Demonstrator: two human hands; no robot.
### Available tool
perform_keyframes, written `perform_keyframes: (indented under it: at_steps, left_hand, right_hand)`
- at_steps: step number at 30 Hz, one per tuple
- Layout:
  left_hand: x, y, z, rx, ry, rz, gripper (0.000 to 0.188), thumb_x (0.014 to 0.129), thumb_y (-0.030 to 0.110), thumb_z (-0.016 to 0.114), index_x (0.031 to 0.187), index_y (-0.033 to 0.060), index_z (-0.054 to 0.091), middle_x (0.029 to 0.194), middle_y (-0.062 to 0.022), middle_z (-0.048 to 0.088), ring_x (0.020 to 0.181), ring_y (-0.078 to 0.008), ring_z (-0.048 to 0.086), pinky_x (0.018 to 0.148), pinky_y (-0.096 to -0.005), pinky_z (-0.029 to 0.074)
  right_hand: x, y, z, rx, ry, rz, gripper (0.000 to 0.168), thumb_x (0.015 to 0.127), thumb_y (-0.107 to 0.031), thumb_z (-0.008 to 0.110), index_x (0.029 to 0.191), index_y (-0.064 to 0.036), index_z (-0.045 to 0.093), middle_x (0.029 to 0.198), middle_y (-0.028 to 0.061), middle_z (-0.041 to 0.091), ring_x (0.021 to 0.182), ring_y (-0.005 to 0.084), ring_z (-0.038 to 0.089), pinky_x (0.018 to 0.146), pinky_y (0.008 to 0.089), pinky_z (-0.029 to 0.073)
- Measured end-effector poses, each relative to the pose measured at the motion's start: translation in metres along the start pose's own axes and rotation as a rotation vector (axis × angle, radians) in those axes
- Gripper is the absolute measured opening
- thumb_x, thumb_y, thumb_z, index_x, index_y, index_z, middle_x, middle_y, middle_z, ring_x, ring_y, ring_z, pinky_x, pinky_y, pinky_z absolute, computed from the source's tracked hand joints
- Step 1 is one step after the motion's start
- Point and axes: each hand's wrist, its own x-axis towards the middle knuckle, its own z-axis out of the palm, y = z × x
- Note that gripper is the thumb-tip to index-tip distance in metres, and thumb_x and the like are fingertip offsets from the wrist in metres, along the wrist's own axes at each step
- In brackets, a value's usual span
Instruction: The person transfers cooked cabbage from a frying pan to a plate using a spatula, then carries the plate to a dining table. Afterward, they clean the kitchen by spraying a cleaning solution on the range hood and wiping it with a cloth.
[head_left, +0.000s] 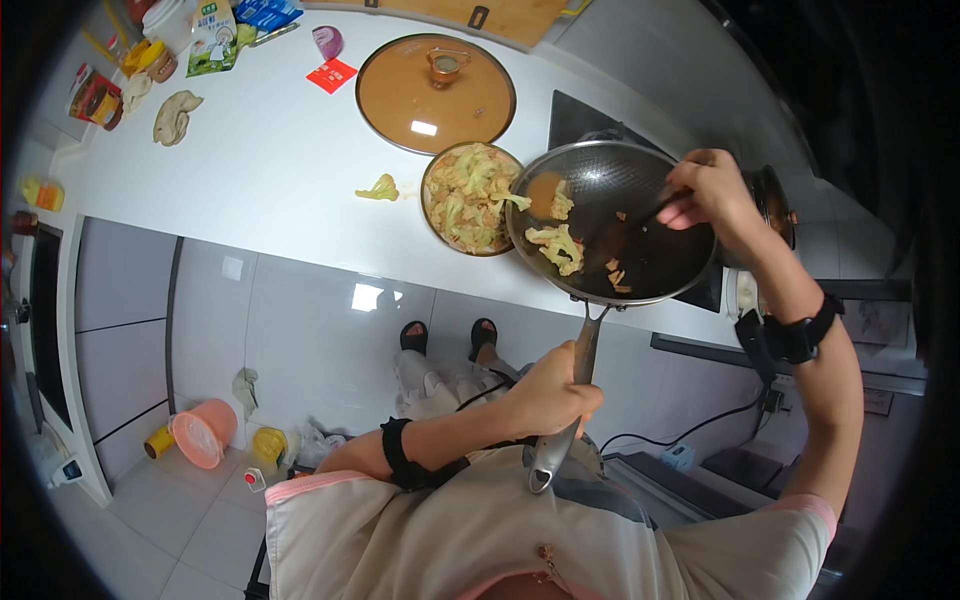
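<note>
My left hand (551, 390) is wrapped around the long metal handle (587, 349) of a wok (675, 262), whose left rim overhangs a plate. My right hand (709, 191) grips the dark handle of a utensil (664, 208), probably a spatula; its blade is hard to make out against the dark wok. Inside the wok lie a few cauliflower pieces (559, 249), small browned bits (616, 277) and some brownish liquid (544, 193). Cooked cauliflower (469, 199) heaps the round plate (429, 222). One cauliflower piece (379, 187) rests on the counter left of it.
Behind the plate lies a large round lid (397, 90). A black cooktop (574, 116) is partly under the wok. Farther left on the white counter (277, 165) are half a purple onion (328, 42), a red packet (331, 75), a crumpled cloth (176, 118) and seasoning containers (159, 64).
</note>
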Motion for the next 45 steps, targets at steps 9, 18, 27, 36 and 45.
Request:
perform_keyframes:
  at_steps: [9,18,27,36,45]
  left_hand:
    - [0.003,-0.001,-0.002,-0.024,-0.003,0.003,0.018,0.076,-0.002,0.05,0.088,-0.001,0.037,0.062,-0.0096,0.051,0.046,-0.0169,0.053,0.041,-0.0311,0.043]
    - [0.002,-0.002,0.0,-0.025,-0.017,0.021,0.019,0.076,-0.002,0.051,0.089,-0.0013,0.036,0.062,-0.0092,0.05,0.046,-0.0171,0.053,0.041,-0.0311,0.044]
    - [-0.001,0.0,0.001,-0.026,-0.015,0.059,0.017,0.077,0.0,0.05,0.086,-0.0009,0.035,0.061,-0.0097,0.051,0.045,-0.0173,0.054,0.041,-0.0308,0.043]
    - [-0.007,0.004,0.001,-0.025,-0.01,0.041,0.015,0.077,0.0,0.049,0.084,-0.0005,0.036,0.06,-0.0093,0.051,0.046,-0.0175,0.055,0.042,-0.0309,0.043]
    - [-0.007,0.002,-0.001,-0.081,-0.027,0.042,0.015,0.074,0.001,0.048,0.084,-0.0048,0.039,0.059,-0.0085,0.05,0.043,-0.0151,0.052,0.039,-0.0297,0.044]
  right_hand:
    - [-0.014,-0.03,-0.04,-0.314,0.073,-0.015,0.014,0.078,-0.005,0.046,0.077,0.008,0.049,0.062,0.0151,0.056,0.041,0.0208,0.058,0.034,0.0265,0.047]
    - [0.013,0.021,0.01,0.129,0.057,-0.031,0.012,0.082,-0.002,0.046,0.085,0.01,0.047,0.075,0.0194,0.056,0.055,0.0277,0.064,0.046,0.0308,0.056]
    - [0.024,0.018,0.034,0.163,-0.05,-0.087,0.011,0.084,-0.004,0.047,0.082,0.007,0.048,0.076,0.0167,0.057,0.058,0.0259,0.065,0.049,0.029,0.055]
    - [0.025,0.02,0.044,0.118,-0.047,-0.142,0.012,0.086,-0.004,0.043,0.087,0.007,0.049,0.076,0.0169,0.058,0.059,0.0241,0.065,0.05,0.0274,0.054]
    - [0.019,-0.003,0.055,0.158,-0.021,-0.175,0.014,0.087,-0.004,0.043,0.087,0.009,0.049,0.078,0.0199,0.06,0.059,0.0229,0.065,0.053,0.0274,0.056]
